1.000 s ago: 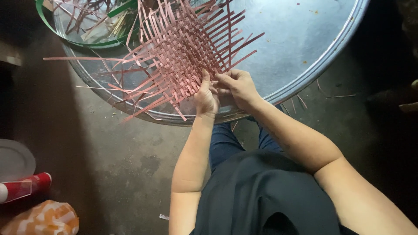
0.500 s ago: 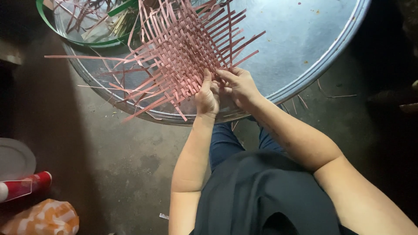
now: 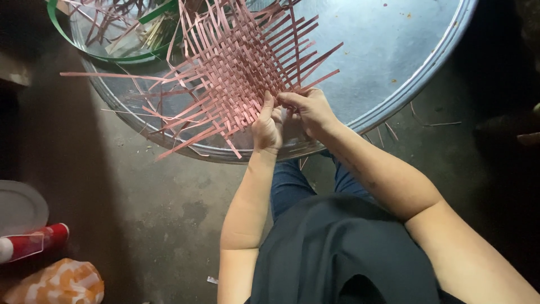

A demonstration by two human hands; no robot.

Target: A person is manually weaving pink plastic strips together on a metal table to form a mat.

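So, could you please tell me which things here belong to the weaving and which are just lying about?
In use:
- pink woven mat, under both hands
- left hand
- right hand
- round metal tray beneath it
- green-rimmed bowl of spare strips

Lying about:
- red can
- orange bag
- grey plate

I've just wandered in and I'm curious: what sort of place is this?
Probably a home or backyard weaving spot: a mat of woven pink strips lies on a large round metal tray above a bare concrete floor, with a green-rimmed basin of spare strips beside it.
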